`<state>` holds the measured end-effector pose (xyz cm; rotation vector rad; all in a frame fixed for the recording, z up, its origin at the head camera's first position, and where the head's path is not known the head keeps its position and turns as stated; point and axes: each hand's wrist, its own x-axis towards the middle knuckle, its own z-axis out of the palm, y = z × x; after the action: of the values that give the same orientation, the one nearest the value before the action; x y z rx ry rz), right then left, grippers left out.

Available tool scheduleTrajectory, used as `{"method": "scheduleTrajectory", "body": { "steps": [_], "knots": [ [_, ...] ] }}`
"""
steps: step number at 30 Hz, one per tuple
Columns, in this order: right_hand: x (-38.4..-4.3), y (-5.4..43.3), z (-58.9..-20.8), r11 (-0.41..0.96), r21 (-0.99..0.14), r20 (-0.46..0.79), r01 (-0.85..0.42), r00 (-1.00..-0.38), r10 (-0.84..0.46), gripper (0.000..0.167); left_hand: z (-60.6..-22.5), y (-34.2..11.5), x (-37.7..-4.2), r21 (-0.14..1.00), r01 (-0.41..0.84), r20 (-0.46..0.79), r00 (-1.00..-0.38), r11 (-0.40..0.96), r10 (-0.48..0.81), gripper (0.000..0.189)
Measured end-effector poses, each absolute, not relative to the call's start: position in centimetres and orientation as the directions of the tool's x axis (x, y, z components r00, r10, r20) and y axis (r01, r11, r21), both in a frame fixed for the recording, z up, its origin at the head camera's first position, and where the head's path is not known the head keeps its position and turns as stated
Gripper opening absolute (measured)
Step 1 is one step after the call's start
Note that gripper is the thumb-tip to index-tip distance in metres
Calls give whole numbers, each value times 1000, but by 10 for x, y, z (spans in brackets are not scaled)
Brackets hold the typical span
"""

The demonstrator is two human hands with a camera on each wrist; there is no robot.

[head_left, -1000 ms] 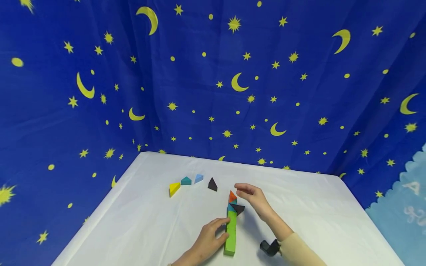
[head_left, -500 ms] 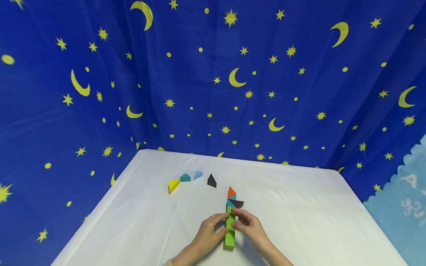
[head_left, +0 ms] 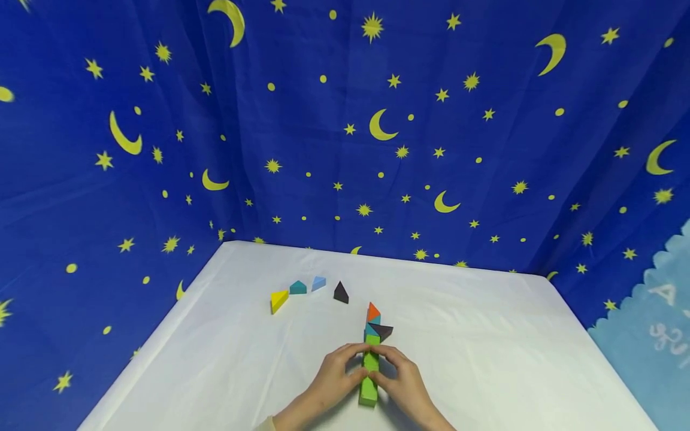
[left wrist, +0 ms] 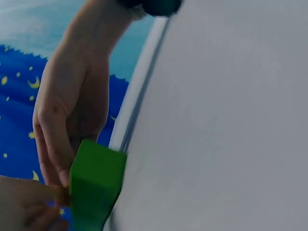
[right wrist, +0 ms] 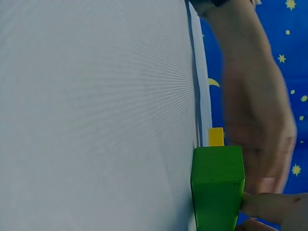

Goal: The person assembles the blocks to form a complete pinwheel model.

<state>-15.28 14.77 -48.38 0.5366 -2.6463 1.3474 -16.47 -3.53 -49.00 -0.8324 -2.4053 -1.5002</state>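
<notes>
In the head view a straight row of green blocks point(head_left: 369, 392) lies on the white tabletop, pointing away from me. My left hand point(head_left: 335, 376) is on its left side and my right hand point(head_left: 405, 380) on its right. Both hands hold the row with curved index fingers and thumbs, fingertips nearly meeting over it and partly covering it. At the far end are blue triangular pieces point(head_left: 371, 329), an orange triangular block point(head_left: 374, 311) and a black triangular block point(head_left: 383, 331) jutting right. Both wrist views show the near green end, including the right wrist view's green block point(right wrist: 217, 192).
Farther back on the white table point(head_left: 485, 335) are a yellow triangular block point(head_left: 278, 301), a teal block point(head_left: 298, 288), a light blue block point(head_left: 318, 283) and another black block point(head_left: 341, 293). A blue star-and-moon curtain point(head_left: 323, 149) stands behind the table.
My right hand has come down from beside the orange block to the right side of the green row. My left hand stays at the left side, its fingertips now farther over the row.
</notes>
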Motion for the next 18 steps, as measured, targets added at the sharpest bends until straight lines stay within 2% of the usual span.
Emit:
{"method": "scheduleTrajectory", "body": {
  "steps": [3, 10, 14, 18],
  "knots": [
    [-154, 149, -481, 538, -758, 264, -369, -928, -264, 43, -468, -43, -184, 775, 553, 471, -828, 306, 303, 38],
    [-156, 150, -479, 550, -742, 265, -385, -921, -287, 42, -433, -87, -263, 794, 520, 548, -836, 316, -3, 35],
    [-157, 150, -480, 540, -757, 239, -368, -925, -295, 43, -437, -107, -298, 838, 402, 456, -887, 368, -69, 35],
    [-154, 150, -481, 519, -789, 183, -328, -933, -311, 45, -451, -114, -314, 863, 314, 362, -931, 397, -50, 37]
  ]
}}
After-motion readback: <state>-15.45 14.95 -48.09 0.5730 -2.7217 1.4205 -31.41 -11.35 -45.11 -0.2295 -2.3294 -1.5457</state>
